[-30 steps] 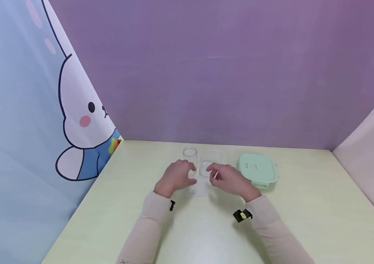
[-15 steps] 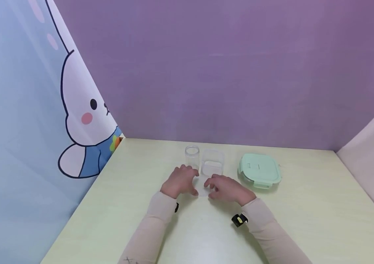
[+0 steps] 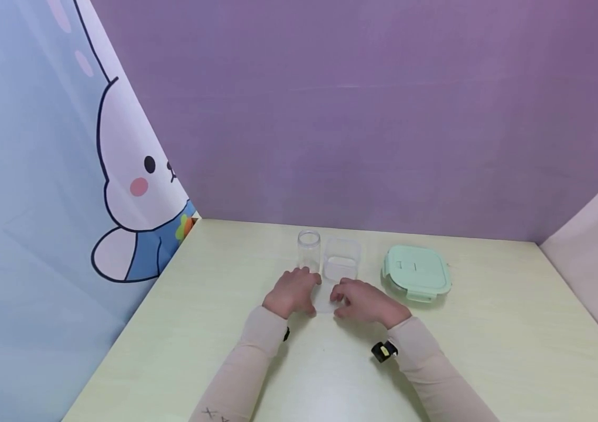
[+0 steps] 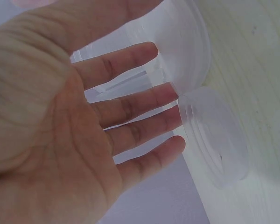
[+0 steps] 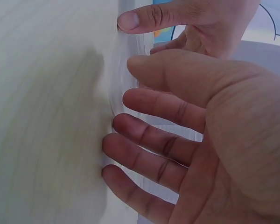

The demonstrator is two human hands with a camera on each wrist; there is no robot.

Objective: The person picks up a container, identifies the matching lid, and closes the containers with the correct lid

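Note:
Both hands rest on the pale green table [image 3: 488, 351], flanking a small clear plastic piece [image 3: 324, 303] that looks like a round lid. My left hand [image 3: 292, 292] has its fingers nearly straight, their tips against the clear round lid [image 4: 214, 135] and a clear wall beside it. My right hand [image 3: 363, 302] faces it from the other side. In the right wrist view the right hand's fingers [image 5: 149, 135] are loosely bent, tips at the clear rim [image 5: 123, 79], and neither hand wraps round it. The left hand's thumb [image 5: 144, 18] shows at the top there.
Behind the hands stand a clear round jar [image 3: 308, 249] and a clear square container [image 3: 341, 262]. A mint-green lidded box [image 3: 417, 272] sits to their right. Purple and cartoon-rabbit backdrops wall in the table's far and left sides.
Both hands have drawn back from the jar and square container toward me and lowered, closing in on the small clear piece between them. The containers have stayed put.

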